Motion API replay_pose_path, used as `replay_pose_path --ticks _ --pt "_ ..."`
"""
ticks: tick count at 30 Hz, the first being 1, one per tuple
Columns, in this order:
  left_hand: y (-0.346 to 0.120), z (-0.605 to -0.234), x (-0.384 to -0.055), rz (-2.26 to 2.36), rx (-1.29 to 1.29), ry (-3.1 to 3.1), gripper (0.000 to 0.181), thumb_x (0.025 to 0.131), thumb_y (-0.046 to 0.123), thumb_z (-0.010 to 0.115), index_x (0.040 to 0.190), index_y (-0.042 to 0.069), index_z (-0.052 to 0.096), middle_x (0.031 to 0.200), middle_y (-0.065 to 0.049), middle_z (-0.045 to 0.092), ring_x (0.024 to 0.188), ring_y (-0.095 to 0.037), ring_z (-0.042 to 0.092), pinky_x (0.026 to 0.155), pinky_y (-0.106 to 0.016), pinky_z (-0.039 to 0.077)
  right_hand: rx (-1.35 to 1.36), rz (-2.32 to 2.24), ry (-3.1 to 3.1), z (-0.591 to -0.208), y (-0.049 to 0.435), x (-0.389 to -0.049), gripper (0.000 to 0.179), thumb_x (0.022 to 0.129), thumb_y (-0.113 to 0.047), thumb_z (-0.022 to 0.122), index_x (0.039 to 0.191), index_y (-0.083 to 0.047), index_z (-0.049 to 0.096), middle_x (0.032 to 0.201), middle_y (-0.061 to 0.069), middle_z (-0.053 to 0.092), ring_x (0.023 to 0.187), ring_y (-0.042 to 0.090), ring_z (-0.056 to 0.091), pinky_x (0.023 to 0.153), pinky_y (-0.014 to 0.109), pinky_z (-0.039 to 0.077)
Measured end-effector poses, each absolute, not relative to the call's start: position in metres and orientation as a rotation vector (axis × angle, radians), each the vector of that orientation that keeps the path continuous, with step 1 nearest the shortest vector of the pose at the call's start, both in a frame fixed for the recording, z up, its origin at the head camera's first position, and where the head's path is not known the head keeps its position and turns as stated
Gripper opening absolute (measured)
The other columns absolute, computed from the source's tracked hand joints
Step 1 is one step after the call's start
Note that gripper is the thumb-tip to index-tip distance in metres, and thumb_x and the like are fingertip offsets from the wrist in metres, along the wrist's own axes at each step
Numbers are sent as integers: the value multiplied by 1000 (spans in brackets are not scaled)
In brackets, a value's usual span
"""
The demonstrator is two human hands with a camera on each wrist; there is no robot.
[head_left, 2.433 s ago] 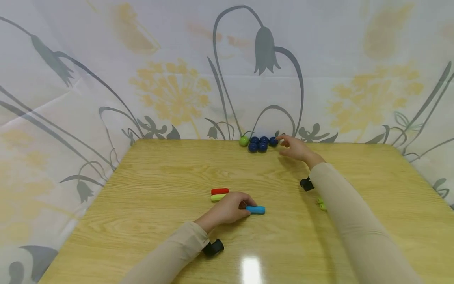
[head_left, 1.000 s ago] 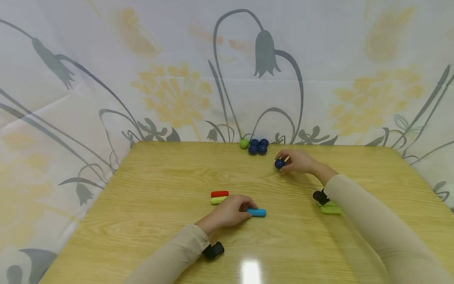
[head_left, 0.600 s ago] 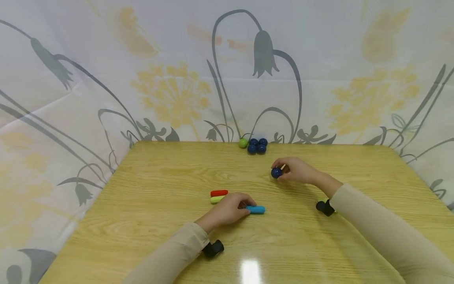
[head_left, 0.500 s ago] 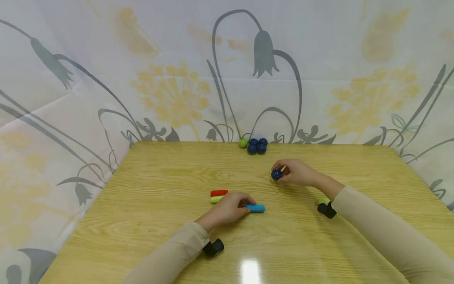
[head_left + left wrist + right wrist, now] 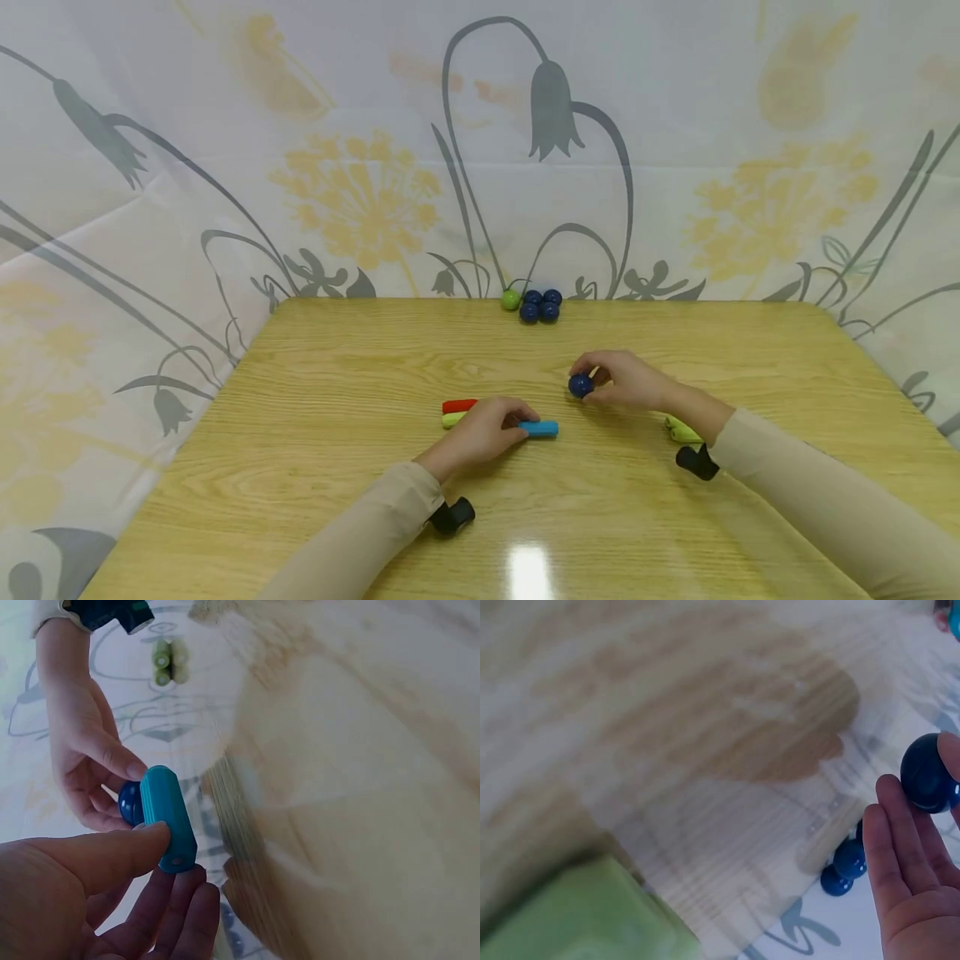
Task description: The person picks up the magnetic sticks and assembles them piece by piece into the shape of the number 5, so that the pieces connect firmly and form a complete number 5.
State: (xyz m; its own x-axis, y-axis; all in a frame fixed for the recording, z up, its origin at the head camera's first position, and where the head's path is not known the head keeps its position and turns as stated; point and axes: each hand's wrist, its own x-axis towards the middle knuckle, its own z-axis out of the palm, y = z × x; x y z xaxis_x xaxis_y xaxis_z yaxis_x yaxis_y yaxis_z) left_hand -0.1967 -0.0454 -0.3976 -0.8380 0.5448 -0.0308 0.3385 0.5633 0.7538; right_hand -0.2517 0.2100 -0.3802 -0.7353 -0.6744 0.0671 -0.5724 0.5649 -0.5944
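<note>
The left hand pinches a blue stick over the wooden table, near a red stick, while the right hand grips a dark blue ball farther back, apart from four matching balls by the table's far edge.

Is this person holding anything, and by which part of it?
The left hand pinches a bright blue rounded stick near one end; the right hand grips a glossy dark blue ball by opposite sides.

Hard to place by room; looks like a screened-off spot, with wood-grain surface below the fingers and flowered cloth beyond.
</note>
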Motion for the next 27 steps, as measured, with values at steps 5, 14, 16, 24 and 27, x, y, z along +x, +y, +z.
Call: replay_pose_path --ticks 5,14,16,24,27 --pt "-43 -397 -200 1150 712 2544 19 91 4 60 108 9 67 106 -2 63 91 -14 57 80 -27 47 -1062 -933 2614 -382 209 -244 32 82 -4 70 112 -1 59 103 8 60 85 18 63 76 31 52" --pt "-37 -396 -205 1129 719 2583 19 91 6 59 107 10 68 106 -2 64 92 -15 57 80 -28 47 -1056 -981 2571 -389 211 -235 30 81 -5 72 109 -2 60 100 6 61 83 15 62 75 30 52" --pt "-36 -395 -206 1126 715 2590 18 91 6 59 107 11 68 105 -2 64 92 -15 57 80 -28 47 -1050 -998 2562 -390 211 -233 30 81 -6 72 108 -3 60 99 5 61 82 15 62 74 29 52" --pt "-31 -394 -210 1129 696 2590 21 92 5 59 110 10 67 107 -3 64 95 -16 58 81 -28 47 -1017 -1017 2540 -391 209 -227 30 80 -8 73 107 -7 61 96 1 62 81 11 61 74 29 51" --pt "-29 -394 -211 1119 707 2594 21 91 5 59 110 9 67 107 -2 64 94 -15 58 81 -26 47 -1039 -1027 2525 -391 208 -225 29 80 -9 74 105 -6 61 93 0 63 80 12 61 72 29 52"
